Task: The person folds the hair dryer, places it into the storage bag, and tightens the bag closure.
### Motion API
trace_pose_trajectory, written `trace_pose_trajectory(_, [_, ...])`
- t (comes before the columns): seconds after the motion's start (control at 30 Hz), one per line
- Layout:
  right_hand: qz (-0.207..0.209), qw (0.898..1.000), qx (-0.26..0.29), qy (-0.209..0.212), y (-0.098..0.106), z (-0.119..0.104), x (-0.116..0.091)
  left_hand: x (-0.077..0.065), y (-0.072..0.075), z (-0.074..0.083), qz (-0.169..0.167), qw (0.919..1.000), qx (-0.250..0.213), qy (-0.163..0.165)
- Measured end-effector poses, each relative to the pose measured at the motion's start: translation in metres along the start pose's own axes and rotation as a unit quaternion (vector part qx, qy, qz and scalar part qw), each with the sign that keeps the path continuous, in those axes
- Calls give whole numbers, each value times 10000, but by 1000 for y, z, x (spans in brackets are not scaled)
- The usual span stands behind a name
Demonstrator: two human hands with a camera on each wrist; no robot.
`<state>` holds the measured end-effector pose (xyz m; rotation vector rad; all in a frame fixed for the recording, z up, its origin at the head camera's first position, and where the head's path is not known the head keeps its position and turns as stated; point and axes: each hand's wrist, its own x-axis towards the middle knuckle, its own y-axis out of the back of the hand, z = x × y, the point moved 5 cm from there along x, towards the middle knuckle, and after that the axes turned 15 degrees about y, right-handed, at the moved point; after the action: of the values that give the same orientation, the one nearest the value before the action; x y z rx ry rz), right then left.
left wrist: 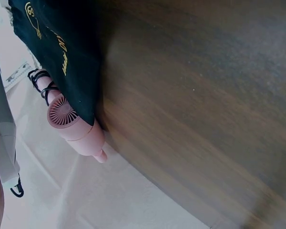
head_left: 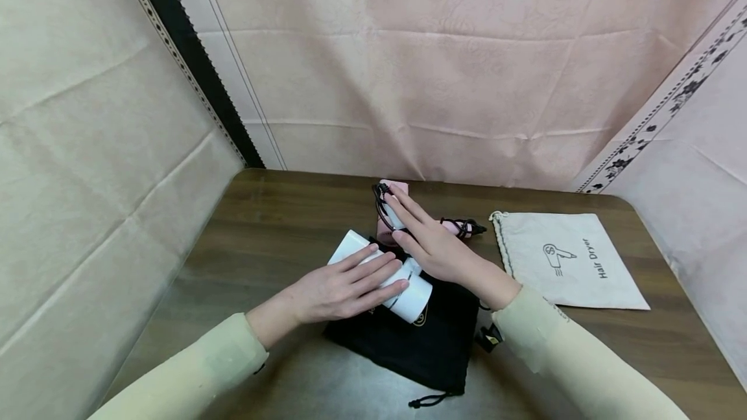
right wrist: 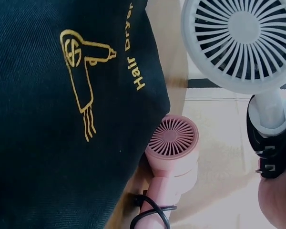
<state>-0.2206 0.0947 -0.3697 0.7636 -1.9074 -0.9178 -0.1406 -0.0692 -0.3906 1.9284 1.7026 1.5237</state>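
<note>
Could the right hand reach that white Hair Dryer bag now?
Probably yes: nothing lies on the white bag, though the right hand is occupied holding the white dryer.

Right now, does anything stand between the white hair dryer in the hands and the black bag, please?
Nothing visible does. The left hand and right hand hold the white hair dryer, which overlaps the black bag in the head view. The pink hair dryer lies at the bag's far edge, not between them.
</note>
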Motion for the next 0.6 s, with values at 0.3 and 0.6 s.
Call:
trace_pose_trajectory(0.3, [1, 9996, -272, 125, 3, -1, 3, 10, 13, -4, 450, 9990, 51, -45])
trace_pose_trajectory(0.6, [61, 9980, -553, 287, 5, -1, 5, 21, 25, -8, 575, 9982, 159, -115])
